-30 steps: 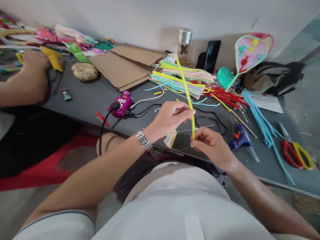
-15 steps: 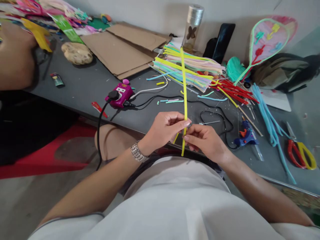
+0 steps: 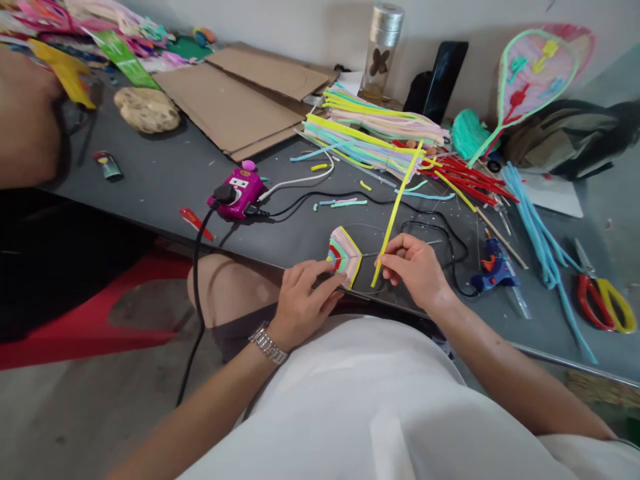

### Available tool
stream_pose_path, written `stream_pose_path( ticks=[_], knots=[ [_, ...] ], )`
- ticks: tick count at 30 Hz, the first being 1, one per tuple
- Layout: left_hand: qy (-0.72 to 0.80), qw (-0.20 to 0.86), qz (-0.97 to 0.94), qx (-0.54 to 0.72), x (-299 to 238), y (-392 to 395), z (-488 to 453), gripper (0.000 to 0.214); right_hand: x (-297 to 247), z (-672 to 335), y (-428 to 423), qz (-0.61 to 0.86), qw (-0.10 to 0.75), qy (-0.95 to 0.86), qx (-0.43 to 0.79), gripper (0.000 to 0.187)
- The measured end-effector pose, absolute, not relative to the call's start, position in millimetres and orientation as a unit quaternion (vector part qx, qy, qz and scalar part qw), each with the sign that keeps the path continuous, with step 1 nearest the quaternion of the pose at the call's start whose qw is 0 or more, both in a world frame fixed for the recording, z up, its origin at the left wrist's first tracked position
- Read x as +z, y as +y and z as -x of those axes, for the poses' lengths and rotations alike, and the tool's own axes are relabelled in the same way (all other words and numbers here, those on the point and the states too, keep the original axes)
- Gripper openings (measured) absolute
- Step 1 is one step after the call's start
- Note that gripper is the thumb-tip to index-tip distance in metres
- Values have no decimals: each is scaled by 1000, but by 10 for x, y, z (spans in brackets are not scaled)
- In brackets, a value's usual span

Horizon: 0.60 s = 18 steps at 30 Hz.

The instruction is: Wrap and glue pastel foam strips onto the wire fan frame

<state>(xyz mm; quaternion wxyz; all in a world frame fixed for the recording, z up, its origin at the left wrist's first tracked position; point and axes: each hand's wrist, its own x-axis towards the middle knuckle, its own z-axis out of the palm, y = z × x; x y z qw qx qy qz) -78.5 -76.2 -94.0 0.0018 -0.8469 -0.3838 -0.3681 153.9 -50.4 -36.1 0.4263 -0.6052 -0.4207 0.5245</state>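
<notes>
My right hand pinches a long yellow pipe cleaner near its lower end; the strand leans up and to the right over the grey table. My left hand rests at the table's near edge, its fingers lying on the wire frame beside a small fan-shaped piece of striped pipe cleaners. That piece lies flat on the table between my two hands. A thin wire loop runs round it.
A blue glue gun and its black cable lie right of my hand, a magenta power adapter to the left. Piles of coloured pipe cleaners, red-and-yellow scissors, cardboard and a bottle sit behind. Another person's arm is far left.
My left hand let go of the yellow pipe cleaner and dropped to the table edge beside the striped piece. The right hand tilted the strand rightward and lowered it.
</notes>
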Motion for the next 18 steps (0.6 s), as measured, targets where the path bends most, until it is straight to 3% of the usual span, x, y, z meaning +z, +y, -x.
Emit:
stream_pose_path(
  ticks=[7, 10, 13, 18],
  knots=[
    [-336, -18, 867, -368, -954, -623, 759, 17, -229, -1645, -561, 541, 551, -410, 486, 30],
    [-331, -23, 866, -373, -954, -603, 764, 16, -127, -1785, -601, 522, 578, -455, 431, 11],
    [-324, -14, 874, -362, -936, -596, 766, 16, 39, -1897, -656, 497, 594, -506, 380, 12],
    [-304, 0, 879, -368, -886, -611, 774, 12, 363, -2012, -774, 460, 631, -615, 107, 20]
  ],
)
